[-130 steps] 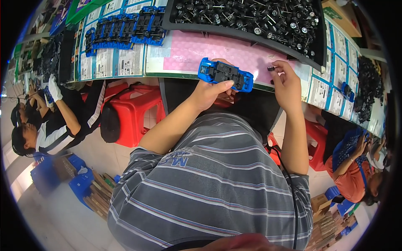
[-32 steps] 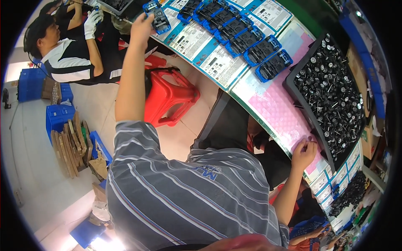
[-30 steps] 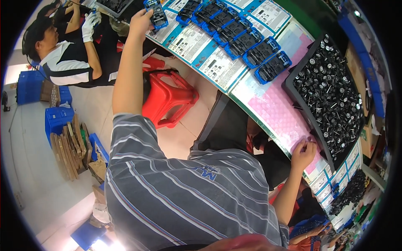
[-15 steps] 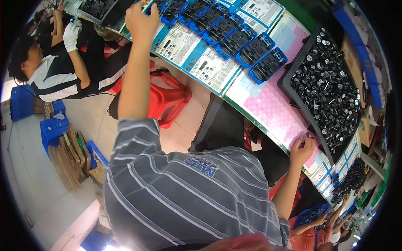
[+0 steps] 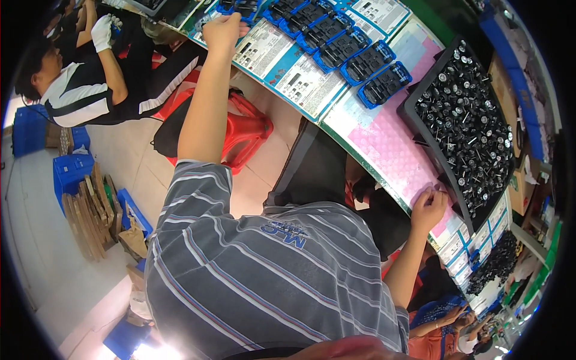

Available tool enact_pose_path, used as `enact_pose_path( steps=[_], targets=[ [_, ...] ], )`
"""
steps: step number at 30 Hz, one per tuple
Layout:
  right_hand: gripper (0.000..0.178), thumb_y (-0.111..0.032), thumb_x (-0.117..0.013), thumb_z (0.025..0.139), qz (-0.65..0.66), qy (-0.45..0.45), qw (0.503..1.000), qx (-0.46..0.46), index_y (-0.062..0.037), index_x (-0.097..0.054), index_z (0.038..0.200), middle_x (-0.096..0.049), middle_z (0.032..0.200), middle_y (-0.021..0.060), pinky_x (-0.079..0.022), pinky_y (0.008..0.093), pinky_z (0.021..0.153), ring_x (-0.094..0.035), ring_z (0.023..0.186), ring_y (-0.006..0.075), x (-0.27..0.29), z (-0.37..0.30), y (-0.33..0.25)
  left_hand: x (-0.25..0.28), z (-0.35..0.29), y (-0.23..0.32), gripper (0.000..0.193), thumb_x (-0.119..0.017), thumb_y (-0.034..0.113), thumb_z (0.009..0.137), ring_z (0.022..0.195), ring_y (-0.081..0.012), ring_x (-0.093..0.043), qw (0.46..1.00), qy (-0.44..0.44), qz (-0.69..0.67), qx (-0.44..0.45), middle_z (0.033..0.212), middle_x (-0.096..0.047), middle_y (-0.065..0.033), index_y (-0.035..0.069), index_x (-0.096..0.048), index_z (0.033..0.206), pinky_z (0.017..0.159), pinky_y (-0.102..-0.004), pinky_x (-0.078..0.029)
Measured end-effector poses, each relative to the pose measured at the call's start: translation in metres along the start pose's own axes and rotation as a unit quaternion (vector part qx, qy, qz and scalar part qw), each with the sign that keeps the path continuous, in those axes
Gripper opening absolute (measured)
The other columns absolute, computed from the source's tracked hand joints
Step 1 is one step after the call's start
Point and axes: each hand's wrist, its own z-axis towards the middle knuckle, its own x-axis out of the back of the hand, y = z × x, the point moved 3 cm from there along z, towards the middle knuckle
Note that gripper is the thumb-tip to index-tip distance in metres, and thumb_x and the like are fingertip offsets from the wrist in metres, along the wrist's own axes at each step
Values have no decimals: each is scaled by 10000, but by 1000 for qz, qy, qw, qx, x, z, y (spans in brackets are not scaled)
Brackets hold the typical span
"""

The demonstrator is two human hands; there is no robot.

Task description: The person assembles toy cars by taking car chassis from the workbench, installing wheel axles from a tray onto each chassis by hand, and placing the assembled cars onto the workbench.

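Left hand [image 5: 225,31] — beside blue car bodies [image 5: 342,49], grip unclear; right hand [image 5: 429,209] — curled, contents unclear, over pink mat [image 5: 393,153] between tabletop [image 5: 343,117] edge and black tray [image 5: 423,133]; printed sheets [image 5: 303,93] under cars

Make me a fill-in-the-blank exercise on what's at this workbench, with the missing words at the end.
1. The left hand is by the upper end of a row of car bodies with ____ shells.
2. The mat beneath the right hand is ____ in colour.
3. The tray packed with small wheels is nearer to the ____ hand than to the left one.
4. The stool partly hidden by the left forearm is ____.

Missing words: blue; pink; right; red.
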Motion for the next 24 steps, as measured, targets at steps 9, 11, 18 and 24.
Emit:
enact_pose_path(
  steps=[9, 11, 18, 24],
  targets=[
    [101, 56, -686, 803, 217, -6, 974, 70, 32, -627, 881, -617, 896, 160, -475, 361, 759, -595, 812, 303, 92, 35, -87, -2, -187, 82, 276, -687, 114, 862, 585, -104, -656, 989, -53, 86, -104, 729, -699, -97, -125, -684, 1001, 515, -228, -508],
    [208, 23, -738, 739, 261, -20, 953, 153, 24, -637, 920, -629, 955, 168, -481, 385, 798, -602, 875, 333, 108, 54, -124, -20, -227, 81, 254, -693, 102, 854, 592, -99, -655, 980, -156, 105, -66, 721, -693, -84, -104, -690, 1002, 516, -229, -511],
    [604, -118, -825, 639, 138, -198, 904, 353, -83, -641, 1213, -591, 1322, 128, -395, 475, 1072, -480, 1308, 334, 90, 82, -204, -85, -310, 62, 199, -675, 110, 823, 588, -81, -645, 929, -338, 133, -69, 679, -690, -86, -53, -715, 932, 539, -237, -512],
    [545, -119, -843, 646, 277, -144, 909, 278, -59, -661, 1157, -661, 1208, 92, -426, 443, 1030, -577, 1189, 323, 96, 66, -156, -97, -334, 47, 198, -674, 98, 883, 611, -73, -642, 898, -406, 164, -33, 715, -684, -56, -51, -709, 1009, 510, -221, -512]
  ],
)
